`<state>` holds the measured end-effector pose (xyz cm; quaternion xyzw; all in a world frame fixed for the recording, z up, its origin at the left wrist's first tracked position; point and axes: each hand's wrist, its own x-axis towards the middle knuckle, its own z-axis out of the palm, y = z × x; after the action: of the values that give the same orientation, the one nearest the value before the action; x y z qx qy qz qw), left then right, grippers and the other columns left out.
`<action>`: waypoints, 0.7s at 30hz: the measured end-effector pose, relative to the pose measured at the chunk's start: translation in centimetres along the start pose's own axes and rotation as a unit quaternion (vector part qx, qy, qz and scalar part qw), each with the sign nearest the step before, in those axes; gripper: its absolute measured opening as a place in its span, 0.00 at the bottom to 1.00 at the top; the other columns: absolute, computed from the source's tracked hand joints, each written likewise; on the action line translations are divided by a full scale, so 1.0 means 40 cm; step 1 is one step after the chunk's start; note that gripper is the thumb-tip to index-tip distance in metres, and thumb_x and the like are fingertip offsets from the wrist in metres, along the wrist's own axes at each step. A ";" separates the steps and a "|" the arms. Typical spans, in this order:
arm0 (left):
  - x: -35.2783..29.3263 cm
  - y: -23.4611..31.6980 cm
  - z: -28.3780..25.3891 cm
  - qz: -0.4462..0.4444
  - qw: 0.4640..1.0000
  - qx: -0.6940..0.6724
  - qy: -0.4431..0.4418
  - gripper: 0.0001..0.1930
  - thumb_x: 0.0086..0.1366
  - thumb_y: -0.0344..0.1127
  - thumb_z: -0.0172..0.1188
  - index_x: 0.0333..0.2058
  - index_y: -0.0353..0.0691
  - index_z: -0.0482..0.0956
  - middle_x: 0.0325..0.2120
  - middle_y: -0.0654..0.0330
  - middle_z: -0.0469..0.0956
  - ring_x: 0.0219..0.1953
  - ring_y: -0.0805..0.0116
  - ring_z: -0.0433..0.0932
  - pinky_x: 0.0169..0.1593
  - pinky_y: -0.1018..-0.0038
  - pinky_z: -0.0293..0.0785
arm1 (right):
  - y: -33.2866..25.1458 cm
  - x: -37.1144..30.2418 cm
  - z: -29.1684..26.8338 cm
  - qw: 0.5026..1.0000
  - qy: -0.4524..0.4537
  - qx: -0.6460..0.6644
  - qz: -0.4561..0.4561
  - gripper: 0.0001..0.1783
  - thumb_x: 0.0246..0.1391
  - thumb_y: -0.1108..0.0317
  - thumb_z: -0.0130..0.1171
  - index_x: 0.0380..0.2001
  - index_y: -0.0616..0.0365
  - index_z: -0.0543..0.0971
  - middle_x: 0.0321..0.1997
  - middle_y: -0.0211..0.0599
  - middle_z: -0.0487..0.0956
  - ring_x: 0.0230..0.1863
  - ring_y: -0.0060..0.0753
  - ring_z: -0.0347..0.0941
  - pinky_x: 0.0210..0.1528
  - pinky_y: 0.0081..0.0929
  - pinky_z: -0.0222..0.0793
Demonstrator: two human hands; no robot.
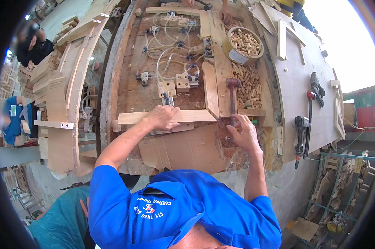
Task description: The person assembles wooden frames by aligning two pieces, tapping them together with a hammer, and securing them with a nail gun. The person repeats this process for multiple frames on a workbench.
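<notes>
Head: gap between board [193, 116] and hammer [232, 98]

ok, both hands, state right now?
Left hand: closed on the wooden bar, fingers curled over it.
Right hand: at the hammer handle; gripping or not cannot be told.

Front strip [193, 116]: pale bare wood, crosswise near the tabletop's [127, 95] front edge, right end cut at an angle. Side strip [211, 89]: same wood, runs away from that end; contact unclear. Mallet [233, 84]: reddish head far side, handle towards person, right hand [246, 135] at its end.
</notes>
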<state>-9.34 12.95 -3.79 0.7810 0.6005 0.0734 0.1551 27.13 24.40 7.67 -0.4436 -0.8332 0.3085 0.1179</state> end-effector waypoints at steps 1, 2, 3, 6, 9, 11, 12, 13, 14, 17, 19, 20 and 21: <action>0.001 0.004 0.001 0.001 1.000 0.017 -0.005 0.34 0.63 0.61 0.71 0.55 0.38 0.78 0.40 0.51 0.84 0.45 0.50 0.84 0.49 0.57 0.79 | -0.003 0.002 0.009 1.000 -0.005 0.005 0.001 0.28 0.62 0.60 0.71 0.61 0.58 0.78 0.53 0.45 0.82 0.48 0.45 0.82 0.54 0.43 0.78; -0.001 0.009 0.003 0.002 0.999 0.034 -0.010 0.35 0.63 0.62 0.71 0.55 0.39 0.78 0.40 0.52 0.84 0.44 0.51 0.84 0.50 0.57 0.78 | -0.006 0.007 0.016 1.000 -0.013 0.005 0.002 0.27 0.62 0.61 0.70 0.61 0.58 0.78 0.53 0.45 0.82 0.48 0.45 0.82 0.54 0.43 0.78; -0.007 0.022 0.008 0.004 0.999 0.041 0.021 0.35 0.62 0.63 0.71 0.55 0.39 0.78 0.40 0.53 0.84 0.45 0.52 0.83 0.51 0.57 0.77 | -0.008 0.016 0.021 1.000 -0.021 0.005 0.003 0.27 0.62 0.61 0.70 0.61 0.58 0.78 0.53 0.45 0.82 0.48 0.45 0.82 0.54 0.43 0.78; -0.032 0.068 -0.035 0.003 0.993 0.049 0.107 0.36 0.60 0.63 0.72 0.55 0.39 0.79 0.43 0.54 0.83 0.47 0.53 0.81 0.53 0.57 0.74 | -0.016 0.043 0.033 0.999 -0.036 -0.003 0.021 0.26 0.62 0.60 0.69 0.60 0.58 0.79 0.53 0.47 0.82 0.51 0.49 0.82 0.56 0.44 0.77; -0.114 0.016 -0.112 -0.036 0.993 0.033 0.112 0.38 0.57 0.60 0.75 0.57 0.39 0.79 0.47 0.54 0.82 0.52 0.52 0.79 0.57 0.55 0.73 | 0.005 0.077 0.051 0.999 -0.019 -0.032 0.020 0.26 0.63 0.59 0.68 0.60 0.58 0.79 0.53 0.49 0.82 0.56 0.54 0.80 0.59 0.46 0.75; -0.221 -0.048 -0.124 -0.076 0.995 0.055 0.023 0.38 0.55 0.53 0.78 0.59 0.38 0.77 0.52 0.52 0.80 0.57 0.52 0.77 0.60 0.55 0.72 | 0.016 0.117 0.053 0.998 -0.001 -0.062 0.024 0.25 0.63 0.58 0.68 0.60 0.57 0.78 0.55 0.50 0.81 0.60 0.57 0.77 0.62 0.48 0.73; -0.259 -0.055 -0.115 -0.111 0.990 0.081 -0.023 0.38 0.56 0.48 0.79 0.61 0.38 0.76 0.54 0.52 0.79 0.59 0.52 0.76 0.62 0.54 0.71 | 0.019 0.141 0.055 0.997 -0.007 -0.071 0.022 0.25 0.63 0.57 0.67 0.59 0.57 0.78 0.56 0.50 0.81 0.62 0.59 0.76 0.63 0.49 0.72; -0.252 -0.060 -0.106 -0.117 0.989 0.074 -0.050 0.37 0.56 0.45 0.79 0.62 0.37 0.76 0.54 0.51 0.79 0.59 0.51 0.75 0.62 0.55 0.70 | 0.030 0.159 0.064 0.995 -0.001 -0.094 0.019 0.25 0.63 0.57 0.67 0.59 0.57 0.78 0.57 0.51 0.80 0.62 0.59 0.76 0.64 0.50 0.72; -0.254 -0.075 -0.098 -0.129 0.986 0.073 -0.082 0.37 0.56 0.41 0.78 0.62 0.37 0.75 0.55 0.51 0.78 0.60 0.51 0.75 0.63 0.55 0.70 | 0.029 0.179 0.075 0.996 -0.003 -0.087 0.027 0.25 0.63 0.57 0.67 0.59 0.57 0.78 0.57 0.51 0.80 0.62 0.59 0.75 0.63 0.50 0.72; -0.251 -0.097 -0.091 -0.127 0.985 0.053 -0.106 0.35 0.56 0.35 0.76 0.62 0.36 0.75 0.53 0.51 0.79 0.59 0.51 0.75 0.62 0.55 0.70 | 0.030 0.222 0.094 0.997 0.019 -0.072 0.015 0.25 0.63 0.58 0.68 0.59 0.57 0.79 0.57 0.51 0.80 0.62 0.60 0.76 0.63 0.51 0.73; -0.239 -0.106 -0.100 -0.110 0.988 0.075 -0.076 0.34 0.55 0.33 0.75 0.61 0.36 0.75 0.50 0.52 0.78 0.56 0.51 0.75 0.61 0.56 0.71 | 0.029 0.247 0.116 0.998 0.026 -0.065 -0.002 0.25 0.63 0.58 0.68 0.59 0.57 0.79 0.57 0.52 0.80 0.61 0.61 0.76 0.63 0.51 0.73; -0.237 -0.107 -0.104 -0.106 0.989 0.064 -0.081 0.34 0.55 0.33 0.75 0.60 0.36 0.75 0.50 0.52 0.78 0.56 0.51 0.75 0.61 0.56 0.71 | 0.032 0.250 0.122 0.998 0.024 -0.065 -0.009 0.25 0.63 0.58 0.69 0.59 0.57 0.79 0.57 0.52 0.80 0.60 0.61 0.76 0.63 0.51 0.73; -0.232 -0.112 -0.109 -0.102 0.990 0.053 -0.086 0.33 0.55 0.32 0.75 0.60 0.36 0.75 0.49 0.52 0.78 0.56 0.52 0.75 0.61 0.56 0.71 | 0.034 0.258 0.133 0.998 0.021 -0.063 -0.001 0.24 0.62 0.59 0.70 0.58 0.57 0.80 0.58 0.51 0.79 0.62 0.60 0.74 0.64 0.51 0.72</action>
<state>-17.22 5.74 -0.48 0.7264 0.6641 -0.0421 0.1716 19.56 31.17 1.87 -0.4553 -0.8489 0.2458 0.1077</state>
